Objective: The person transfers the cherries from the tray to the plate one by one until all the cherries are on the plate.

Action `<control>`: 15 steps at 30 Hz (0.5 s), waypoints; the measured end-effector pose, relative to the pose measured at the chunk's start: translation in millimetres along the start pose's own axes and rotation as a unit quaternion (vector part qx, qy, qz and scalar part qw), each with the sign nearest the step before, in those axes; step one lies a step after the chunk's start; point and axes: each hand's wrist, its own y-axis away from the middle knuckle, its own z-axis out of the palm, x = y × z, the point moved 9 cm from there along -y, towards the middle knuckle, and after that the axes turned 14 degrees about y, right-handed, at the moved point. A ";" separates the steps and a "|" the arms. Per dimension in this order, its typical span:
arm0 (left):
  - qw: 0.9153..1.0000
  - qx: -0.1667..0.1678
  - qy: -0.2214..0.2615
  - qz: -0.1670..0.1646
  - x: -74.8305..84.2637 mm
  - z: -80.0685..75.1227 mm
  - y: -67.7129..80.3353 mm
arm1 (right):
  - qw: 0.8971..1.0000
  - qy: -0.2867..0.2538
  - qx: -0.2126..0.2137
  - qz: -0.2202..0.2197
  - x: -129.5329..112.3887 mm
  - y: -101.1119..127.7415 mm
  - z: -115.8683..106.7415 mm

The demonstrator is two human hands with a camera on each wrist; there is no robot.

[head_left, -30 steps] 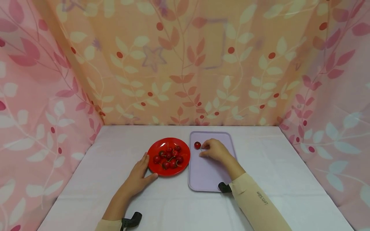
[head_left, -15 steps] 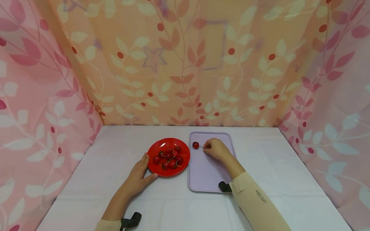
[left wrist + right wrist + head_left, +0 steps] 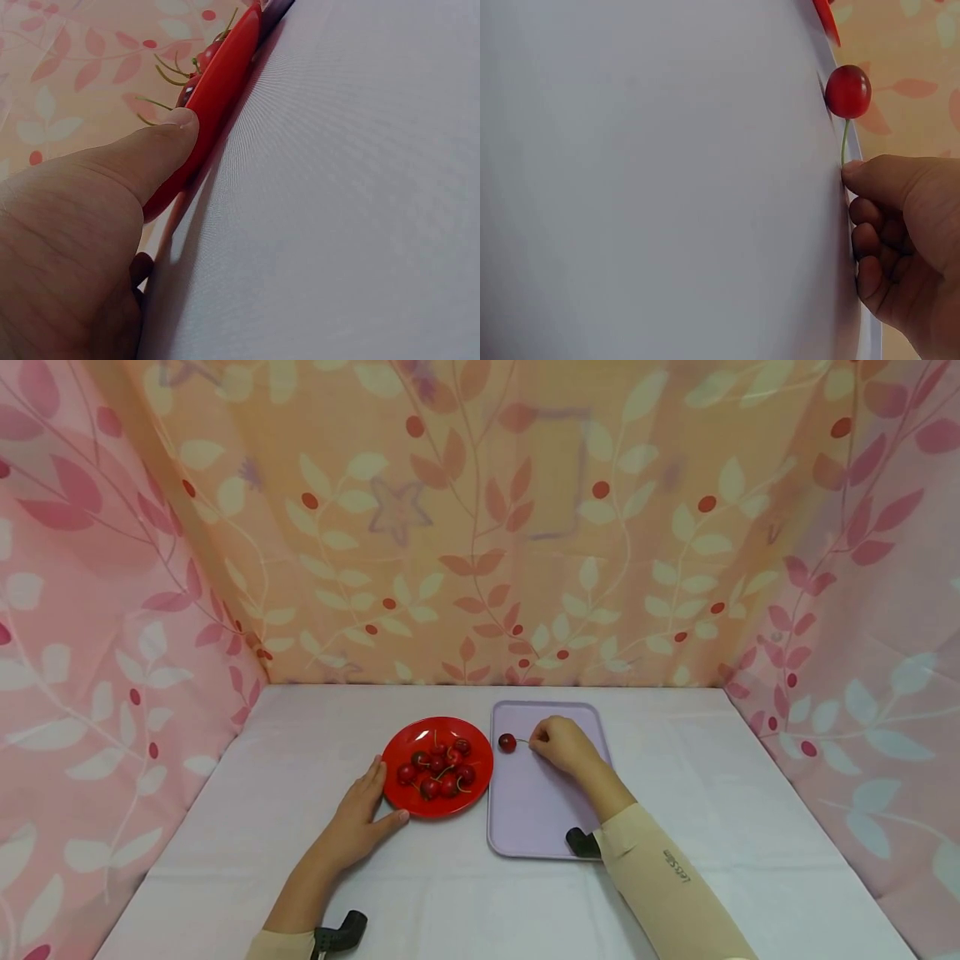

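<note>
On the purple tray (image 3: pixel 543 810), a single red cherry (image 3: pixel 507 743) lies near the upper left corner, its thin stem stretched out to the right. The right hand (image 3: pixel 566 747) pinches the end of that stem between thumb and index finger. In the right wrist view the cherry (image 3: pixel 848 92) sits beyond the thumb tip, the green stem running straight between them, other fingers curled below. A red plate (image 3: pixel 405 739) holds several cherries (image 3: pixel 437 764) with stems. The left hand (image 3: pixel 363 818) rests against its left side with fingers extended; in the left wrist view the thumb (image 3: pixel 169 135) touches the rim.
A white cloth (image 3: pixel 360 885) covers the table. The plate's right edge sits right at the tray's left side. Patterned curtains (image 3: pixel 480 610) hang behind and along both sides. Black wrist mounts (image 3: pixel 583 845) stick out from both sleeves.
The right hand's grip has shifted to the end of the stem, slightly right. The cherry has moved a little left and down on the tray. The left hand and plate stay still.
</note>
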 end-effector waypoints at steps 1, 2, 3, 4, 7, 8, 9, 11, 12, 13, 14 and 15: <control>1.000 0.000 0.000 0.001 0.3 0.0 -0.1 | 1.000 0.000 0.000 0.001 -0.1 0.1 -0.4; 1.000 0.001 0.000 0.002 0.4 0.0 -0.2 | 1.000 -0.001 0.000 0.000 -0.3 0.1 -0.7; 1.000 0.001 0.000 0.002 0.4 -0.1 -0.2 | 1.000 -0.001 0.000 0.000 -0.5 0.0 -1.1; 1.000 0.001 0.000 0.002 0.4 -0.1 -0.2 | 1.000 -0.002 0.000 0.001 -0.6 0.1 -1.1; 1.000 0.000 0.000 0.001 -0.1 -0.3 0.0 | 1.000 -0.002 0.002 -0.004 -1.5 -0.1 -1.5; 1.000 0.000 0.000 0.000 -0.2 -0.4 0.1 | 1.000 -0.002 0.003 -0.006 -1.6 -0.2 -1.5; 1.000 0.000 0.000 -0.001 -0.3 -0.5 0.2 | 1.000 -0.001 0.004 -0.007 -1.6 -0.4 -1.4; 1.000 0.000 -0.001 -0.002 -0.4 -0.6 0.3 | 1.000 0.001 0.005 -0.010 -1.6 -0.5 -0.8; 1.000 0.001 -0.003 -0.001 -0.1 -0.6 0.4 | 1.000 0.000 0.005 -0.011 -1.4 -0.5 -0.4; 1.000 0.000 -0.003 -0.001 -0.1 -0.5 0.4 | 1.000 -0.001 0.005 -0.009 -0.9 -0.5 -0.1; 1.000 0.000 -0.002 -0.001 0.0 -0.5 0.4 | 1.000 -0.002 0.008 -0.009 -0.3 -0.4 -0.2; 1.000 0.000 -0.001 0.000 0.1 -0.3 0.4 | 1.000 -0.002 0.010 -0.009 0.4 -0.1 -0.4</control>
